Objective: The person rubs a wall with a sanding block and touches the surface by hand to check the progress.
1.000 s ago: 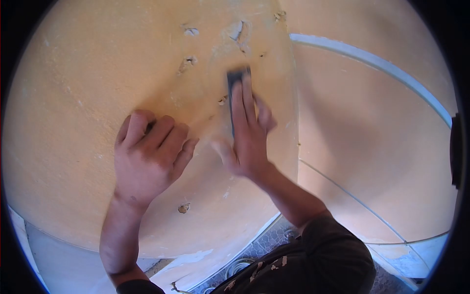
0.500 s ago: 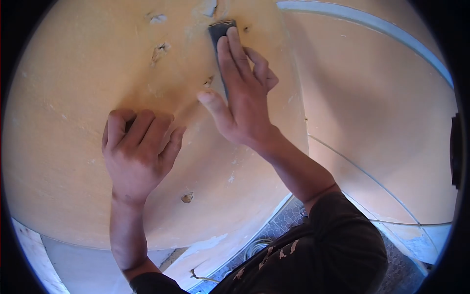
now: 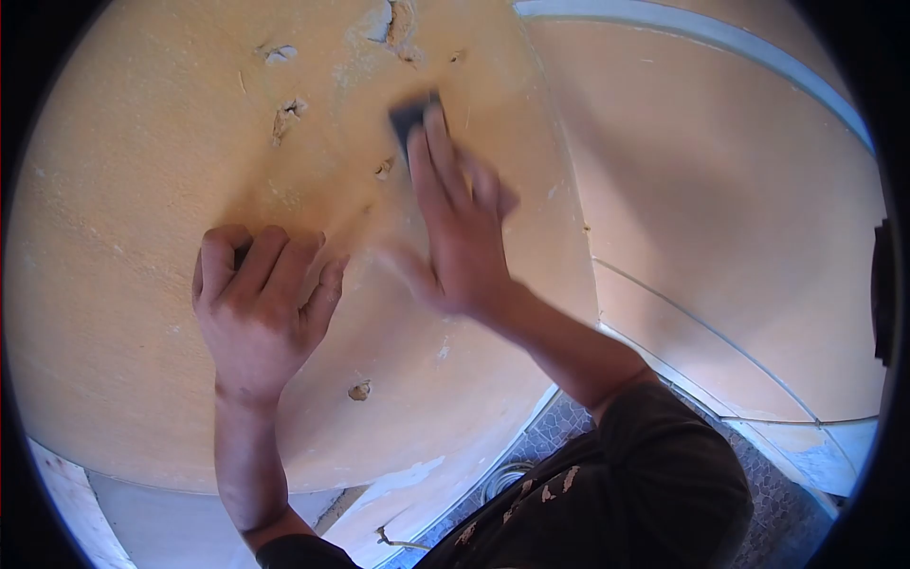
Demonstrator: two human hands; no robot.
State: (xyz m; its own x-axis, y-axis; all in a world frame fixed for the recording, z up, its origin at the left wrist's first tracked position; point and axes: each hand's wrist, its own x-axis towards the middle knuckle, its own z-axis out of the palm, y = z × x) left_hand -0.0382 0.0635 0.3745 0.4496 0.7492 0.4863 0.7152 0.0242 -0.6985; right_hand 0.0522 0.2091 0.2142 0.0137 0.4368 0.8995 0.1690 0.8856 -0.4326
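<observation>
Left hand (image 3: 258, 308): fingers bent, thumb apart, pinching nothing, at the tan wall (image 3: 123, 284). Chipped hole (image 3: 359, 390) below and right of it. Dark block (image 3: 408, 117) on the wall's upper middle, right of a small gouge (image 3: 383, 169). My right hand (image 3: 464, 242) presses it with extended fingers, thumb spread left; motion-blurred. Pale curved strip (image 3: 692, 36) farther right.

The person wears a dark, near-black shirt (image 3: 626, 474) with short, loose sleeves (image 3: 654, 422) ending in plain hems around the elbows. Small, ragged, pale pinkish-tan patches (image 3: 549, 491) mark its front. The left hand (image 3: 258, 308) and right hand (image 3: 464, 248) are bare, like both forearms (image 3: 248, 460).
</observation>
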